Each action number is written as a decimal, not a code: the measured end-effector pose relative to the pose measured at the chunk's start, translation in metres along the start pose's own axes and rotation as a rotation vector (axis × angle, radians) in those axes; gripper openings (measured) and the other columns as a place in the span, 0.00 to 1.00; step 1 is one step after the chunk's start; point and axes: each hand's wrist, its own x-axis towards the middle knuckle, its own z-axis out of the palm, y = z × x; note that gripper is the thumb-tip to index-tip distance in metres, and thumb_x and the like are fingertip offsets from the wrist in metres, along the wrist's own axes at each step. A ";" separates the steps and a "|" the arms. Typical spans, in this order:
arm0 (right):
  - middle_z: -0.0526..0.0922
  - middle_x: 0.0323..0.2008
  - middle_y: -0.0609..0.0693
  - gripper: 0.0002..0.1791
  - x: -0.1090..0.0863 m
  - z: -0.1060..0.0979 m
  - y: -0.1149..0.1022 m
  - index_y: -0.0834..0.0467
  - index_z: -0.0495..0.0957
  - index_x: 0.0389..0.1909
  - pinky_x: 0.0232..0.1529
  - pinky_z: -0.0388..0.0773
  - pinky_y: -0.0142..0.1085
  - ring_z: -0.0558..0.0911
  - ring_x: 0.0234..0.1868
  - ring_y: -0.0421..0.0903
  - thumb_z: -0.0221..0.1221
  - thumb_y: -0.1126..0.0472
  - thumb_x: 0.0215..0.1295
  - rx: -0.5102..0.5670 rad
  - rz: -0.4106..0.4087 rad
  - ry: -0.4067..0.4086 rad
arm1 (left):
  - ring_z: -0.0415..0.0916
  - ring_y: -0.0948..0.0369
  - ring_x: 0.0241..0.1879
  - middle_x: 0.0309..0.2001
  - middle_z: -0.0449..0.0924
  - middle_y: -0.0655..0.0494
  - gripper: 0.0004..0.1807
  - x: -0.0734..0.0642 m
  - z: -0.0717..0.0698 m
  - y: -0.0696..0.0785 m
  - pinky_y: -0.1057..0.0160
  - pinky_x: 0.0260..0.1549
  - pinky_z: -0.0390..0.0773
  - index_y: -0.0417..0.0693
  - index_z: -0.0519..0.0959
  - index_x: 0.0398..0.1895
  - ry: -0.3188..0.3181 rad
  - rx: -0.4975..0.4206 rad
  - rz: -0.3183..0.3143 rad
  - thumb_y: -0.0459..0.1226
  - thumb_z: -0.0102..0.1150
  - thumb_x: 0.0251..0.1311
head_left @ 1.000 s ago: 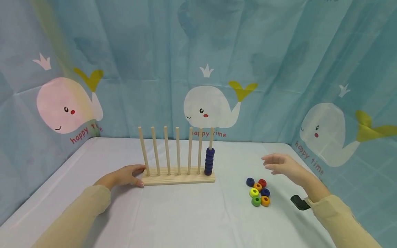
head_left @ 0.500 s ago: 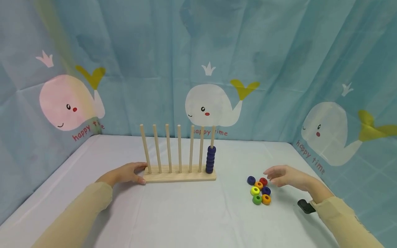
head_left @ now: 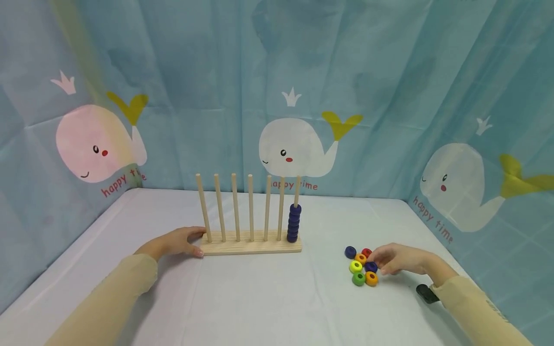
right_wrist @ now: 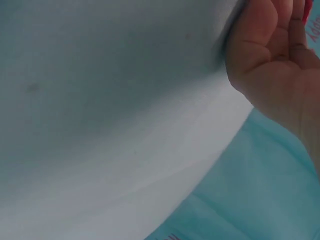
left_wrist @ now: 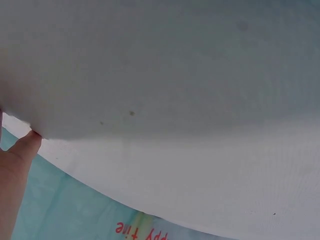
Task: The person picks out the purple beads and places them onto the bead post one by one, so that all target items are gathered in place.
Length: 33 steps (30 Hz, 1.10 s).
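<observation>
In the head view, a wooden bead abacus [head_left: 253, 247] with several upright pegs stands mid-table. Dark blue beads [head_left: 294, 223] are stacked on its rightmost peg. My left hand [head_left: 175, 241] grips the left end of the base, thumb in front and fingers behind. To the right lie loose beads: a dark blue bead [head_left: 350, 252], a red bead [head_left: 366, 253], orange beads [head_left: 371, 278], a yellow bead [head_left: 356, 266] and a green bead [head_left: 358, 278]. My right hand [head_left: 402, 259] hovers low at their right side, loosely bent fingertips at another dark blue bead [head_left: 371, 267]; contact is unclear.
A white cloth [head_left: 259, 298] covers the table. Blue curtains [head_left: 195, 96] with printed whales hang behind it and along both sides. A black device [head_left: 427, 293] shows under the right sleeve.
My right hand has come down and slightly left, from above the table to the edge of the loose beads. My left hand stays on the abacus base. The camera view shifted slightly.
</observation>
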 end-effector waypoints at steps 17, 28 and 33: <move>0.73 0.34 0.52 0.20 0.003 0.009 0.004 0.67 0.75 0.52 0.27 0.67 0.28 0.70 0.33 0.45 0.64 0.70 0.57 -0.026 0.028 0.085 | 0.48 0.30 0.68 0.68 0.58 0.28 0.49 -0.002 0.003 -0.002 0.31 0.62 0.50 0.28 0.62 0.68 0.021 -0.006 0.016 0.47 0.73 0.50; 0.74 0.34 0.52 0.18 0.005 0.013 0.001 0.64 0.77 0.47 0.29 0.70 0.31 0.71 0.34 0.47 0.67 0.68 0.55 -0.087 0.032 0.142 | 0.48 0.29 0.67 0.68 0.58 0.27 0.48 -0.001 0.000 0.001 0.31 0.62 0.50 0.28 0.62 0.68 0.025 0.005 0.013 0.47 0.73 0.50; 0.75 0.34 0.51 0.16 0.005 0.015 0.002 0.63 0.78 0.45 0.29 0.70 0.32 0.71 0.34 0.47 0.67 0.68 0.55 -0.114 0.034 0.162 | 0.48 0.29 0.67 0.68 0.57 0.27 0.48 -0.001 -0.001 0.002 0.31 0.62 0.50 0.28 0.62 0.68 0.015 0.012 0.006 0.47 0.73 0.50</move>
